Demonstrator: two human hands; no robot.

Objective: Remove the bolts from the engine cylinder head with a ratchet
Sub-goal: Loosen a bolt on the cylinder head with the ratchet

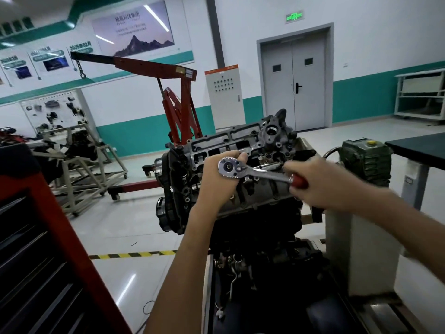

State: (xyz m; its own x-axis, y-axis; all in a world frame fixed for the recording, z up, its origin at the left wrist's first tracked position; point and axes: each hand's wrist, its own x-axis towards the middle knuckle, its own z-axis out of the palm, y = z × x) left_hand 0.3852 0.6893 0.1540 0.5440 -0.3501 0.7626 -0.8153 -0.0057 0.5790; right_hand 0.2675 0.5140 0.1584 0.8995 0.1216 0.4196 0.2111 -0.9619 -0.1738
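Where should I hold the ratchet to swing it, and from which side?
Grip the ratchet by its red handle, coming from the right: it is the end farthest from the round head, so leverage is likely best. The right hand holds there; the left hand cups the head.

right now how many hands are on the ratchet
2. The left hand cups the chrome head of the ratchet, in front of the cylinder head; the right hand grips its red handle, further right.

glossy chrome ratchet [250,171] (matt cast head [240,145])
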